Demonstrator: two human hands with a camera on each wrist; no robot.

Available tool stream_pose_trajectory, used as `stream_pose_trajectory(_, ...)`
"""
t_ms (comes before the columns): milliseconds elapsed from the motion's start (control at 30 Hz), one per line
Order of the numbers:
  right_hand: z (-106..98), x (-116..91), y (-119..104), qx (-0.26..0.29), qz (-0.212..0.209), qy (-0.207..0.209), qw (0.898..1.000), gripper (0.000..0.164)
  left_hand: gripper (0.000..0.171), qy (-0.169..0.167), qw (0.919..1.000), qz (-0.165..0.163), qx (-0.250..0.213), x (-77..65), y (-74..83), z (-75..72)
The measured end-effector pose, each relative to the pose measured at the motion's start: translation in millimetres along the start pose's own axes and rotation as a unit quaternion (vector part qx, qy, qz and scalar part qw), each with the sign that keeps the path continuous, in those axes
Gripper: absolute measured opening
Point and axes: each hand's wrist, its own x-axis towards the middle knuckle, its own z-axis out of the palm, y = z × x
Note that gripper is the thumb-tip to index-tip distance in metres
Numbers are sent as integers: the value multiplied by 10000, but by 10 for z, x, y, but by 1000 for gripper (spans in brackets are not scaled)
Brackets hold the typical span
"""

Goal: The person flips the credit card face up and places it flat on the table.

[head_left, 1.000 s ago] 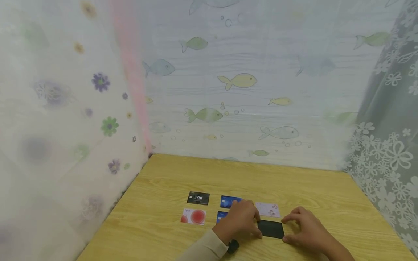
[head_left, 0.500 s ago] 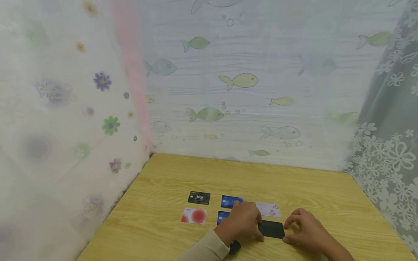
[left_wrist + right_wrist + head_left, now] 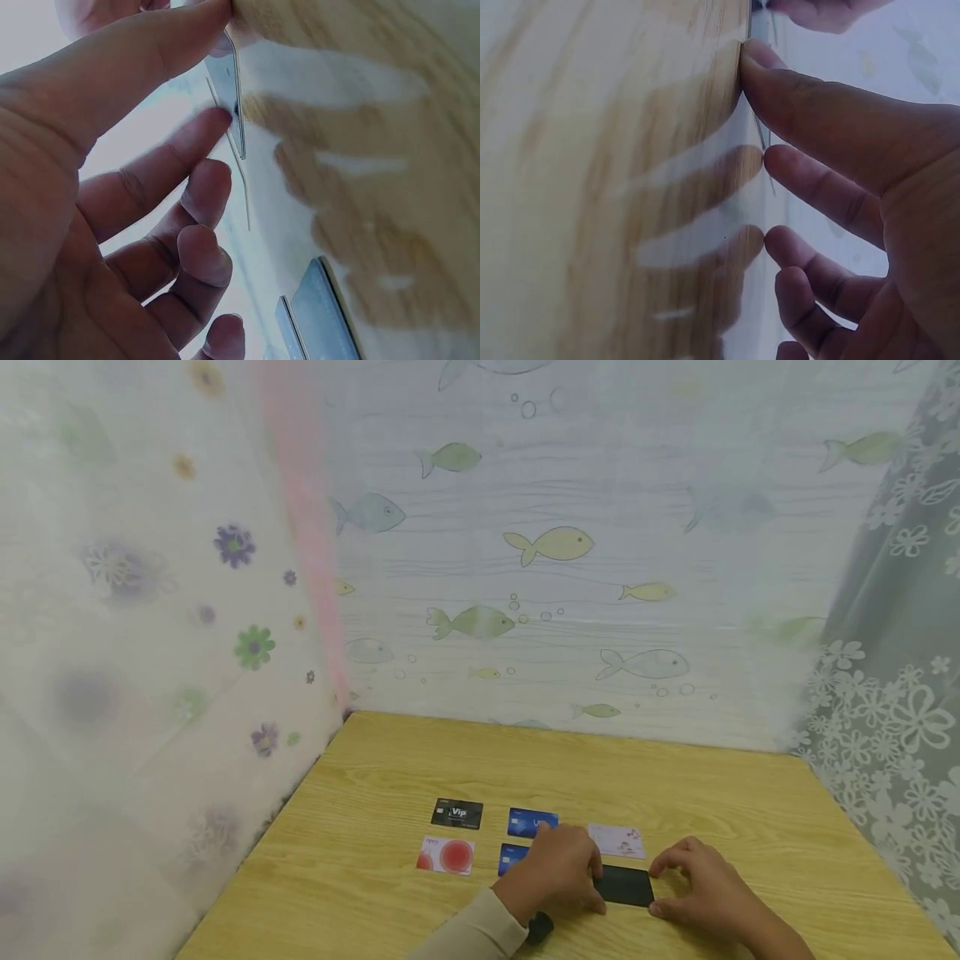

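Note:
A plain black card [image 3: 627, 887] lies flat on the wooden table between the two hands. My left hand [image 3: 558, 866] holds it at the left end, thumb at the near corner and index finger at the far one. At the right end, my right hand [image 3: 705, 889] spans the short edge with thumb and index finger at its corners. In the left wrist view, the card [image 3: 231, 90] shows edge-on by the thumb and index fingertip. The right wrist view shows the right hand's [image 3: 817, 157] other fingers low, tips close over the tabletop. The left hand covers part of the card.
A pale pink floral card [image 3: 617, 841] lies just beyond the black card. Two blue cards [image 3: 531, 822] are partly behind the left hand. Further left lie a black Vip card [image 3: 457, 814] and a white card with red circles [image 3: 447, 856]. Patterned curtains [image 3: 555, 635] border the table.
The head view has shifted very slightly. Both hands stay at the black card's ends, with only tiny finger movements at its right edge.

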Motion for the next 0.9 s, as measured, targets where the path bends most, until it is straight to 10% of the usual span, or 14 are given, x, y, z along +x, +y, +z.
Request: stream_pose_trajectory(900,-27,86,14,234,-712,-602,9954,42,38,-61,9995,-212,-206,-5,-32,3)
